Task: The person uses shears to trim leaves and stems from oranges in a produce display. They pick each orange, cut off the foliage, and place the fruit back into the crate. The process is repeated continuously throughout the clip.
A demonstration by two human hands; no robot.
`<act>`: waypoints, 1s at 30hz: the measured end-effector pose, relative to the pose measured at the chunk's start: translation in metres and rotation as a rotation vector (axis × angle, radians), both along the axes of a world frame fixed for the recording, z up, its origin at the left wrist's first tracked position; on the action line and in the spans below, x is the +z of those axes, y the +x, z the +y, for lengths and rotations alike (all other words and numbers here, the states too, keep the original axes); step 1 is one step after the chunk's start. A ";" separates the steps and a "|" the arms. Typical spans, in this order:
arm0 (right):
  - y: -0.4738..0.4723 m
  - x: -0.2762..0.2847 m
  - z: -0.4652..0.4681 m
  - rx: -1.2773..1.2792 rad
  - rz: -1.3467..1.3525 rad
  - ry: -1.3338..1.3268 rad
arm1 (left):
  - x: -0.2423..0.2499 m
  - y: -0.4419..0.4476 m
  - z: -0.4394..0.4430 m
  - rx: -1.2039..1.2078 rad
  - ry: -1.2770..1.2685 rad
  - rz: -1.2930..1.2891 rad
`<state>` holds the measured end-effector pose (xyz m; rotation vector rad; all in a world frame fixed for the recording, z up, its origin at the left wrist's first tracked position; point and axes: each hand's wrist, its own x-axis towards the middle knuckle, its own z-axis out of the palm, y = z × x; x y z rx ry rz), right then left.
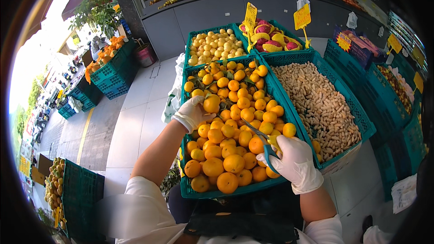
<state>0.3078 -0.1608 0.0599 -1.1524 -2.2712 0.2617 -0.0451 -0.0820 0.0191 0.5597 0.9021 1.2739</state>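
A green plastic crate (203, 195) full of oranges or mandarins (234, 163) stands right before me. Some of the fruit at the far end has stems and green leaves. My left hand (191, 113), in a white glove, grips one orange mandarin (211, 103) above the crate's left side. In my right hand (293, 162), also gloved, is a pair of scissors (268, 145) with yellow and blue-green handles. Their blades point up and left over the fruit, apart from the held mandarin.
A crate of peanuts (318, 108) adjoins on the right. Behind are crates of small pale yellow fruit (217, 45) and net-wrapped dragon fruit (268, 37), with yellow price signs (302, 17). White plastic bags (174, 95) hang at the left edge. Another person's shoe (367, 223) shows at lower right.
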 end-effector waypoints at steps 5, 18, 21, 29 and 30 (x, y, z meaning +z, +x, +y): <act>-0.057 0.010 0.008 0.100 -0.148 0.071 | -0.004 -0.005 -0.066 -0.072 -0.117 -0.604; -0.156 0.035 -0.025 0.334 -0.434 -0.082 | 0.007 -0.042 -0.195 0.359 0.454 0.447; -0.172 0.038 -0.033 0.374 -0.439 -0.165 | 0.003 -0.049 -0.214 0.416 0.597 0.656; -0.199 0.041 -0.049 0.462 -0.483 -0.271 | -0.004 -0.054 -0.235 0.474 0.765 0.946; -0.203 0.039 -0.051 0.461 -0.489 -0.260 | -0.005 -0.053 -0.236 0.476 0.768 0.948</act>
